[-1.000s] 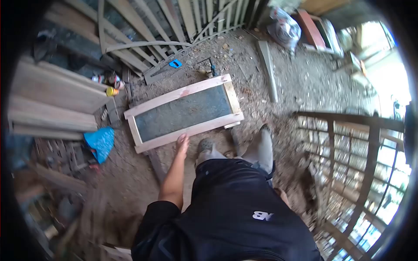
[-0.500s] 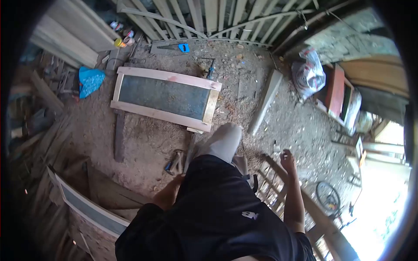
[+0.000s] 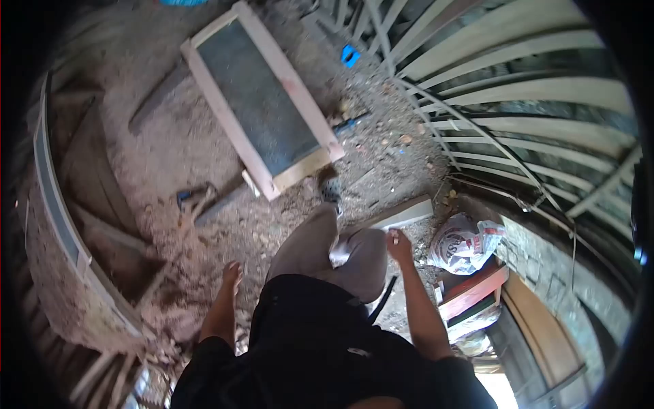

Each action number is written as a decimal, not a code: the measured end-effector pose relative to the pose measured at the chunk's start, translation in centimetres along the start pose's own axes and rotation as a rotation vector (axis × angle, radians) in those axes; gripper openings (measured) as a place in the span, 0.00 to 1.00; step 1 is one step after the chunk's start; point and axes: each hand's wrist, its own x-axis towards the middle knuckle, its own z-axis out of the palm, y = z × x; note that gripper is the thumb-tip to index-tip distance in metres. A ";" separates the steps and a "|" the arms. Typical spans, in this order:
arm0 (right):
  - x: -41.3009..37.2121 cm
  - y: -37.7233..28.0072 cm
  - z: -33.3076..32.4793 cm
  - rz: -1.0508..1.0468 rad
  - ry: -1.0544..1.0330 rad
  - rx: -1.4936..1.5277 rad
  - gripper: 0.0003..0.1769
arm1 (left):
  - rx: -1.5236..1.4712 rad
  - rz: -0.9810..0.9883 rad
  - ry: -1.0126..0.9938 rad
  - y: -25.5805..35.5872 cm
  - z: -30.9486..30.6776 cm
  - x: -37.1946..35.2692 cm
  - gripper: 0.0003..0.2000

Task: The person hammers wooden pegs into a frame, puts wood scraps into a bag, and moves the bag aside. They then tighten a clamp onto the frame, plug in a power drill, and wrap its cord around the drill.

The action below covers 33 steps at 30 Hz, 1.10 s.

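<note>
My left hand (image 3: 232, 275) hangs low beside my left leg with its fingers loosely apart, touching nothing visible. By my right knee, my right hand (image 3: 399, 245) has curled fingers; a small pale spot shows at the fingertips, too small to name. Ahead lies a rectangular wooden frame (image 3: 294, 86) with a dark panel (image 3: 257, 95) inside. It rests over dark wooden beams (image 3: 158, 97) on the dirt floor. A blue-handled tool (image 3: 351, 123) is at the frame's right side. A hammer-like tool with a blue end (image 3: 195, 198) lies nearer, on the left.
A pale beam (image 3: 402, 213) lies ahead of my right hand, next to a printed plastic sack (image 3: 463, 244). Wooden slats (image 3: 531, 126) line the upper right. A blue-handled saw (image 3: 349, 56) lies near them. A curved panel (image 3: 58, 198) stands at the left.
The view has turned right, so the frame now appears slanted at upper left and the sack is closer. My left hand has come clear of my body; my right hand is nearer my knee.
</note>
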 end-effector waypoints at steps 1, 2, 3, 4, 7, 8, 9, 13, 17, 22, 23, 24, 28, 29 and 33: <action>3.5 -0.7 -0.6 0.053 -0.036 0.008 0.21 | -0.003 0.035 -0.096 -0.3 2.5 0.1 0.23; 6.9 0.5 -0.4 -0.025 -0.007 -0.084 0.21 | -0.003 0.104 -0.130 0.4 5.6 -0.9 0.24; 9.8 -0.4 -0.9 -0.032 -0.011 -0.038 0.21 | 0.004 0.164 -0.169 0.5 8.7 -2.6 0.26; 13.2 -2.0 -1.3 -0.026 -0.010 0.009 0.20 | 0.043 0.313 -0.179 0.3 11.2 -4.1 0.23; 26.9 -0.7 1.4 -0.148 -0.036 0.047 0.18 | 0.351 0.527 -0.207 5.3 18.8 -10.2 0.21; 31.4 -1.6 2.0 -0.217 -0.071 -0.024 0.17 | 0.184 0.441 -0.237 7.0 21.6 -11.5 0.22; 35.6 -1.1 3.7 -0.182 -0.119 0.047 0.17 | 0.017 0.341 -0.263 8.0 23.9 -12.3 0.23; 54.3 2.7 13.5 -0.073 -0.197 -0.050 0.25 | 0.013 0.298 -0.080 7.8 33.2 -11.6 0.36; 64.6 5.3 20.1 0.069 -0.202 0.115 0.31 | 0.232 0.151 -0.060 10.4 42.5 -10.8 0.53; 65.2 7.6 19.9 0.149 -0.186 0.662 0.18 | 0.260 0.014 -0.046 12.9 46.8 -8.3 0.62; 65.8 7.9 19.4 0.205 -0.244 0.705 0.17 | 0.241 -0.006 -0.042 13.1 47.3 -8.0 0.62; 66.3 8.0 19.1 0.260 -0.297 0.751 0.16 | 0.276 0.026 -0.031 13.2 47.7 -7.8 0.61; 65.6 9.9 16.4 0.254 -0.433 0.676 0.15 | 0.297 0.047 -0.016 13.6 48.5 -8.2 0.59; 64.5 10.7 15.6 0.271 -0.437 0.598 0.16 | 0.295 0.046 -0.015 13.7 48.7 -8.1 0.59; 60.1 12.2 12.4 0.231 -0.460 0.299 0.17 | 0.254 0.068 -0.037 13.0 49.0 -7.9 0.58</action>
